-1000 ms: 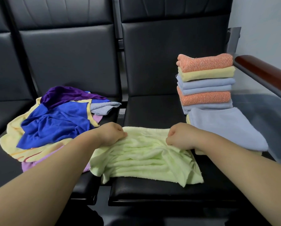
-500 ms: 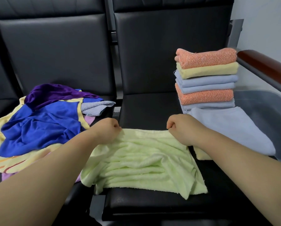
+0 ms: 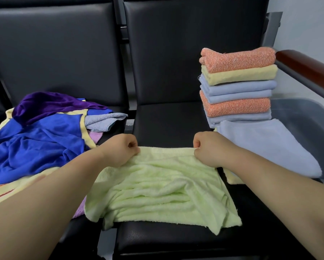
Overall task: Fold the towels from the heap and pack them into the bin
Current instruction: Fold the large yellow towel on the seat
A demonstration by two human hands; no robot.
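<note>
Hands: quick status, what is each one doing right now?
Left hand: closed, pinching the far edge of the green towel.
Right hand: closed, pinching the same edge further right.

Support: a row of black padded seats point(image 3: 168, 119), two cushions in view, a narrow gap between them.
Left cushion: a heap of unfolded towels point(image 3: 35, 143), blue, purple, yellow, pink and grey-blue.
Right cushion, front: a light green towel point(image 3: 157, 188), spread and wrinkled, its left corner over the gap.
Right cushion, back right: a stack of folded towels point(image 3: 238, 87).
Right edge: a pale yellow towel point(image 3: 232, 178), mostly hidden under a light blue towel point(image 3: 266, 147).
</note>
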